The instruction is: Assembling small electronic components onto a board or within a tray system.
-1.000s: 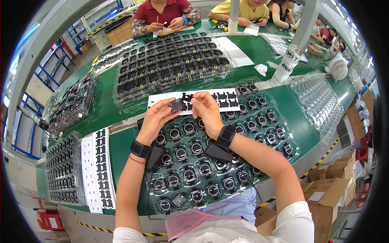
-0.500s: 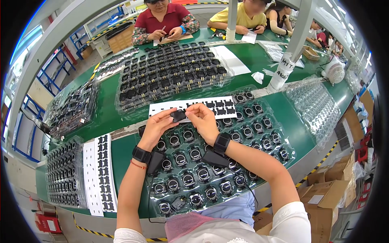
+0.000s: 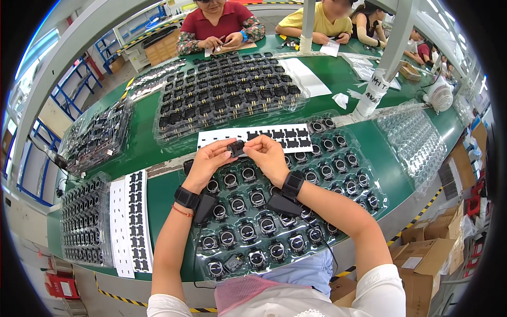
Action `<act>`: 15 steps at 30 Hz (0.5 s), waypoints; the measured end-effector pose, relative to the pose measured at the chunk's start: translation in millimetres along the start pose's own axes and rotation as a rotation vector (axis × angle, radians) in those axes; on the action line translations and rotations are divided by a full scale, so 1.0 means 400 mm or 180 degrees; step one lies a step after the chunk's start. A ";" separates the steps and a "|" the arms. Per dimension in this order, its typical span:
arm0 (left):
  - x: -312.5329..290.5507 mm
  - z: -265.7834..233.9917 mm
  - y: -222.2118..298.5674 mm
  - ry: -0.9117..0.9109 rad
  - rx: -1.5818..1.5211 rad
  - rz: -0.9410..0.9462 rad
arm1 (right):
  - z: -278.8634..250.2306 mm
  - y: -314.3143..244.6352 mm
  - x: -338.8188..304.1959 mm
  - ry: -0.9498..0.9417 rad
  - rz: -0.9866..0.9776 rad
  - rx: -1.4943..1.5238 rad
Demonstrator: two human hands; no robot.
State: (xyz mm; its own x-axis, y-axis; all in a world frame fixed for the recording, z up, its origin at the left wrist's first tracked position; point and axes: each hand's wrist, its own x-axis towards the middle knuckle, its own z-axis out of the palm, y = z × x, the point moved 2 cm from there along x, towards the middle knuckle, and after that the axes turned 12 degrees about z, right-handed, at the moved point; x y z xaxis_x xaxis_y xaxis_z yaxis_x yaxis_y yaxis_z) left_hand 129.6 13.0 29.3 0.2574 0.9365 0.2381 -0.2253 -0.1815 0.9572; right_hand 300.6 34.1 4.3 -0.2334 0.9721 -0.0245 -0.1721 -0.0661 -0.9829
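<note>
Right hand point(image 3: 268, 159) moved in; both pinch black part point(image 3: 236, 148), my left hand point(image 3: 209, 161) likely steadying (white sheet point(image 3: 226, 134) beyond hands).

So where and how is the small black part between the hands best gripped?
Probably at its left edge, coming from the left: the small black part looks blocky and small enough for the thumb and fingers of the left hand to pinch there, leaving its right side to the right hand.
</note>
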 end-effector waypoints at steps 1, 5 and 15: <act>0.000 0.000 0.000 -0.0004 0.0025 -0.0010 | -0.001 0.003 0.002 0.0010 0.0044 -0.0103; -0.001 0.004 0.000 -0.0028 0.0148 0.0051 | -0.002 0.011 0.007 -0.0019 -0.0033 -0.0088; -0.001 0.004 -0.003 -0.0091 0.0192 0.0054 | -0.002 0.006 0.002 -0.0077 0.0029 -0.0225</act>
State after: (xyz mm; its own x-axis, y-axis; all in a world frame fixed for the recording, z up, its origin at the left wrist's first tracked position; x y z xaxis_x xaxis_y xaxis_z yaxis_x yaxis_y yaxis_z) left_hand 131.1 12.4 28.3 0.2809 0.9243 0.2583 -0.1730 -0.2159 0.9610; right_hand 300.6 34.8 1.6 -0.2579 0.9657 -0.0298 -0.1019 -0.0579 -0.9931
